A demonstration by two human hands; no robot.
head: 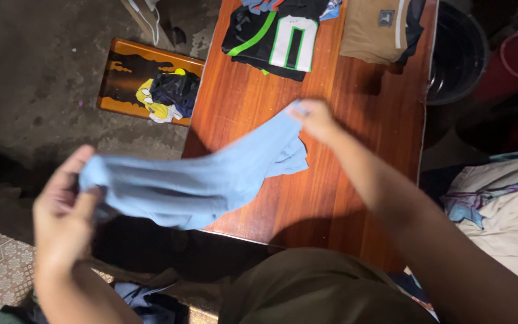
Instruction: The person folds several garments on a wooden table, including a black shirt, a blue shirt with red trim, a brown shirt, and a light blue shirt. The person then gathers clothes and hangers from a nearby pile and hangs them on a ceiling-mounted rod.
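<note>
A light blue garment [199, 177] is stretched between both hands above the near edge of a reddish wooden table [355, 102]. My left hand [64, 207] pinches one end of it at the lower left, off the table's edge. My right hand [316, 120] grips the other end over the table's middle. Part of the cloth hangs loose below my right hand and touches the tabletop.
A folded black garment with green and white stripes [277, 39] and a folded tan garment [376, 30] lie at the table's far end. A wooden board with dark and yellow clothes [151, 81] sits on the floor. A dark bucket [457, 54] stands right; pale cloth [505, 210] lies beside me.
</note>
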